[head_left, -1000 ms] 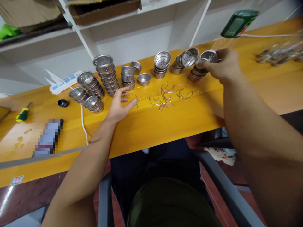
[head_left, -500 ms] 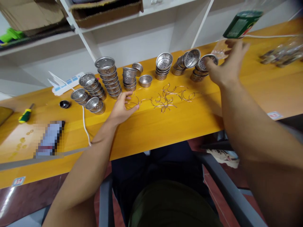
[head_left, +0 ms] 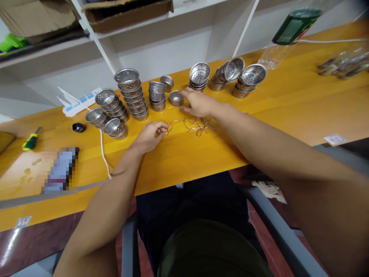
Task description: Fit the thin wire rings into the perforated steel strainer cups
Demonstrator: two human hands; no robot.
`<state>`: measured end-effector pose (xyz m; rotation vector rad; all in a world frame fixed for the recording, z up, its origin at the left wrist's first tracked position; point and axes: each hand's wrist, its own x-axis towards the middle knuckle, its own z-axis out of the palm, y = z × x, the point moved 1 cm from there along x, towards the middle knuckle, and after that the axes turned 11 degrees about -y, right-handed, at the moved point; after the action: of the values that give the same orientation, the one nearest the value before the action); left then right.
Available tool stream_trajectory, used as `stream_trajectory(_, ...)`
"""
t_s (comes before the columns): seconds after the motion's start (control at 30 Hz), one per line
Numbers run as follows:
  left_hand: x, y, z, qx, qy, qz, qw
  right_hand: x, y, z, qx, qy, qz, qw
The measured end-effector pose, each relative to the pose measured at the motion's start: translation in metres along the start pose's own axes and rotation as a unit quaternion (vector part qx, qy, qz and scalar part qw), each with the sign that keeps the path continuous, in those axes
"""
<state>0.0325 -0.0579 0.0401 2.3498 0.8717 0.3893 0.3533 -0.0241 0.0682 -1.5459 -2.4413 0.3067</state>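
My left hand (head_left: 151,136) rests low over the table with its fingers curled together, beside thin curved wires (head_left: 170,126); whether a wire is between the fingertips is hidden. My right hand (head_left: 198,102) reaches across with thumb and fingers apart, its fingertips at the rim of a single small perforated metal cup (head_left: 175,99). Under and in front of that hand lies a tangle of bent wire pieces (head_left: 198,126), partly covered by it. A short stack of perforated cups (head_left: 200,73) stands just behind the right hand.
More cup stacks stand left (head_left: 128,80) and right (head_left: 253,75). A clear bottle with a green label (head_left: 296,27) stands at the back right. On the left are a phone (head_left: 60,169), a screwdriver (head_left: 30,142), a small black cap (head_left: 78,127) and a white cable (head_left: 104,154).
My right hand has left the cup stack at the right and swung left to the single cup. My left hand's fingers have curled in.
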Motion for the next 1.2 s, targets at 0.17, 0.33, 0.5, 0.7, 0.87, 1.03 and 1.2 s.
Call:
stream_trajectory(0.17,0.000,-0.004,-0.001,0.003,0.028,0.011,1.000,0.013,-0.001,0.008,-0.023,-0.003,0.047,0.999)
stream_trajectory(0.33,0.001,-0.015,0.002,-0.015,0.141,0.034,0.989,-0.013,-0.009,-0.022,0.046,0.089,0.014,0.995)
stream_trajectory(0.5,0.008,-0.018,0.013,-0.086,0.164,0.084,0.979,-0.047,-0.060,-0.048,0.107,0.049,-0.097,0.988)
stream_trajectory(0.7,0.012,-0.026,0.012,-0.091,0.169,0.095,0.977,-0.053,-0.094,-0.034,0.197,-0.022,-0.224,0.954)
stream_trajectory(0.87,0.013,-0.043,0.006,-0.051,0.209,0.088,0.972,-0.016,-0.047,-0.025,0.126,0.001,-0.091,0.988)
stream_trajectory(1.03,0.013,-0.040,0.004,-0.041,0.213,0.107,0.970,0.009,-0.036,0.008,-0.023,-0.098,-0.033,0.994)
stream_trajectory(1.2,0.012,-0.027,0.005,-0.035,0.209,0.112,0.971,0.011,-0.050,0.018,-0.047,-0.148,0.004,0.988)
